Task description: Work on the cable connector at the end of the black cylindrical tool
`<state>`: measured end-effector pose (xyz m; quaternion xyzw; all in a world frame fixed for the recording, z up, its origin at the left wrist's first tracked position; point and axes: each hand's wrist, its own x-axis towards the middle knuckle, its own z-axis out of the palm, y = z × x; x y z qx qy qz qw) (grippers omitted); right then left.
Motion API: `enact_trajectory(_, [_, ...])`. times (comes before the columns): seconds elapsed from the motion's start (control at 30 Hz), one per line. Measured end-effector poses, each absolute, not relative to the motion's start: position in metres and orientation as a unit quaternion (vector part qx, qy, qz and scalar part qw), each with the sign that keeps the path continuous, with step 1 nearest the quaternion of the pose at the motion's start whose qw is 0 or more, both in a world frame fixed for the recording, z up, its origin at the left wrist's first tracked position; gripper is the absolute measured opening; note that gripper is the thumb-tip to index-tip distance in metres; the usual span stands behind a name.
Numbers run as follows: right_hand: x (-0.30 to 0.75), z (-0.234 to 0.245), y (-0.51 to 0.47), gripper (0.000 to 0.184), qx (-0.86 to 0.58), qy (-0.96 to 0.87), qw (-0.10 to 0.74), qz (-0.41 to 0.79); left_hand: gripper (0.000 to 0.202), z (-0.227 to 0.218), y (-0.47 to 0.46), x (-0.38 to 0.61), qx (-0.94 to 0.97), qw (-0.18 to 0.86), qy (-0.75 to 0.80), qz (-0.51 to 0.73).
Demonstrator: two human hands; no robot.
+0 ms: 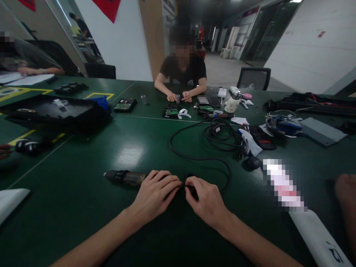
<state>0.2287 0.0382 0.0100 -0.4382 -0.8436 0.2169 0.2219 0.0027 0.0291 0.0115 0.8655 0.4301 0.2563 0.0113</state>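
Observation:
An electric screwdriver (126, 177) lies sideways on the green table, its bit pointing left. My left hand (158, 189) is closed over its rear end, the palm and fingers hiding that part. Close by on the right, my right hand (207, 200) pinches the end of a black cable (228, 172) that comes round from behind it. The fingertips of both hands nearly meet at the tail of the screwdriver. Whether the cable end is inside the screwdriver's socket cannot be made out, since fingers cover it.
Coiled cable (222, 139) lies ahead, beside a dark tool pouch (261, 137). Across the table a person (182, 70) handles a small cylinder (178, 98) near open circuit-board units (171, 111). A black tray (55, 107) stands left; a white device (317, 230) is at right.

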Motion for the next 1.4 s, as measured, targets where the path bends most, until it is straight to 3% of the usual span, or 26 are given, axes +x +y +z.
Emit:
enact_trajectory(0.13, [0.2287, 0.0099, 0.0379, 0.009, -0.439, -0.843, 0.223, 0.217, 0.013, 0.0088, 0.0303, 0.004, 0.855, 0.017, 0.453, 0.251])
enact_trajectory(0.33, [0.2289, 0.0115, 0.0387, 0.009, -0.43, -0.849, 0.221, 0.212, 0.026, 0.0096, 0.0297, 0.0022, 0.868, 0.006, 0.427, 0.255])
enact_trajectory(0.67, [0.2293, 0.0104, 0.0387, 0.011, -0.43, -0.85, 0.216, 0.215, 0.007, 0.0064, 0.0285, 0.0071, 0.85, -0.003, 0.462, 0.252])
enact_trajectory(0.9, [0.2287, 0.0095, 0.0383, 0.01, -0.432, -0.852, 0.212, 0.205, 0.025, 0.0089, 0.0268, 0.003, 0.865, 0.008, 0.43, 0.256])
enact_trajectory(1.1, [0.2292, 0.0124, 0.0382, 0.011, -0.428, -0.854, 0.212, 0.207, 0.009, 0.0078, 0.0269, 0.0041, 0.854, 0.016, 0.459, 0.247])
enact_trajectory(1.27, [0.2292, 0.0139, 0.0386, 0.01, -0.423, -0.853, 0.215, 0.215, 0.023, 0.0118, 0.0251, 0.0033, 0.861, 0.025, 0.439, 0.254])
enact_trajectory(1.4, [0.2292, 0.0141, 0.0382, 0.01, -0.423, -0.855, 0.215, 0.209, 0.016, 0.009, 0.0267, 0.0022, 0.864, 0.014, 0.436, 0.253])
